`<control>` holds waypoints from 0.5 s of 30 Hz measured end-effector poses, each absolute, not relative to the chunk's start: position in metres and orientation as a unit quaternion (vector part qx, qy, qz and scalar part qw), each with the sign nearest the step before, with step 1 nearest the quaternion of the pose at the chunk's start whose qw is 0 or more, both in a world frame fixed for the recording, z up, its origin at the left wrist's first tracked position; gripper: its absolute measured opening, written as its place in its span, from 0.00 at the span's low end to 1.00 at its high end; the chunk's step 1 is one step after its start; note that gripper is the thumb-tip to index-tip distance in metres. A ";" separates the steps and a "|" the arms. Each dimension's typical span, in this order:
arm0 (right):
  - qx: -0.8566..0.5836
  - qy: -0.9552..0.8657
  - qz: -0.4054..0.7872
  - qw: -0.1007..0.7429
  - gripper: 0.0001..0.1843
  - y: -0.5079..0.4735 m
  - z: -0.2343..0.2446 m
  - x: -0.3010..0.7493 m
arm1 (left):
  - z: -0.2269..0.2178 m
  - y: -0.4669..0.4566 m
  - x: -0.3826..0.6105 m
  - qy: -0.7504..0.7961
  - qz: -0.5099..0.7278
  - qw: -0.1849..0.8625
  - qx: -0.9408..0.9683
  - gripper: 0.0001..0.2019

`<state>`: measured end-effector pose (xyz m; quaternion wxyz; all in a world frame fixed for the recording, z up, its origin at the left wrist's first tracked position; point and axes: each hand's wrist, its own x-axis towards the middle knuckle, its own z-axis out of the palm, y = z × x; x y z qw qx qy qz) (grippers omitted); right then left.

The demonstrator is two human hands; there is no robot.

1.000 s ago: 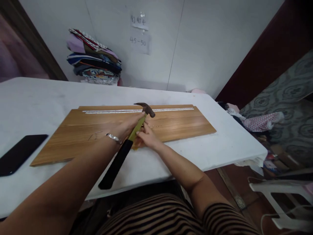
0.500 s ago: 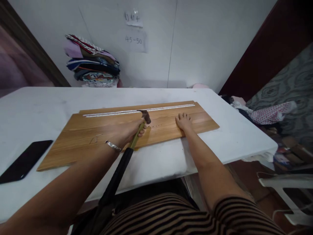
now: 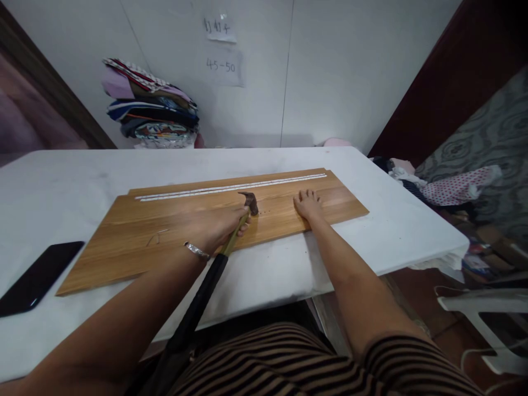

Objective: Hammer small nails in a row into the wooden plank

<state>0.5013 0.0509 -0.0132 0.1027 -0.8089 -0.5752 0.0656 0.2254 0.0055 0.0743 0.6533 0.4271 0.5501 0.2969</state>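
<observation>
My left grip point(image 3: 218, 225) is clenched round the hammer point(image 3: 205, 291), its head down on the wooden board point(image 3: 124, 242) near the table's point(image 3: 61, 181) front edge. Right grip point(image 3: 307, 204) is released, lying flat on the board.

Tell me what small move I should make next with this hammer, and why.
Probably lift the brown-headed hammer with the yellow and black handle slightly and tap beside the small dark dots. Its head is down at the long wooden board by them, the left hand grips close to the head, suiting short taps, and the right hand lies flat on the board, clear to the side.
</observation>
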 end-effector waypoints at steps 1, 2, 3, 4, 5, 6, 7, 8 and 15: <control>-0.808 -0.576 0.063 0.106 0.31 0.051 -0.014 0.501 | 0.075 0.006 0.225 0.549 0.298 0.654 0.426 0.12; -0.807 -0.577 0.059 0.108 0.31 0.051 -0.014 0.501 | 0.075 0.007 0.225 0.546 0.300 0.656 0.426 0.11; -0.806 -0.578 0.056 0.110 0.31 0.051 -0.015 0.501 | 0.076 0.007 0.225 0.542 0.301 0.659 0.425 0.11; -0.806 -0.579 0.053 0.112 0.30 0.051 -0.015 0.502 | 0.077 0.008 0.225 0.539 0.304 0.661 0.425 0.10; -0.805 -0.580 0.051 0.112 0.30 0.051 -0.015 0.502 | 0.077 0.008 0.225 0.536 0.307 0.662 0.425 0.10; -0.806 -0.580 0.050 0.113 0.30 0.051 -0.015 0.502 | 0.078 0.009 0.224 0.533 0.310 0.663 0.425 0.10; -0.806 -0.579 0.049 0.114 0.30 0.051 -0.016 0.501 | 0.078 0.009 0.225 0.531 0.311 0.664 0.425 0.10; -0.806 -0.579 0.049 0.115 0.30 0.051 -0.016 0.501 | 0.077 0.010 0.225 0.532 0.311 0.664 0.425 0.10; -0.805 -0.580 0.045 0.119 0.28 0.052 -0.018 0.502 | 0.075 0.012 0.227 0.550 0.290 0.657 0.427 0.11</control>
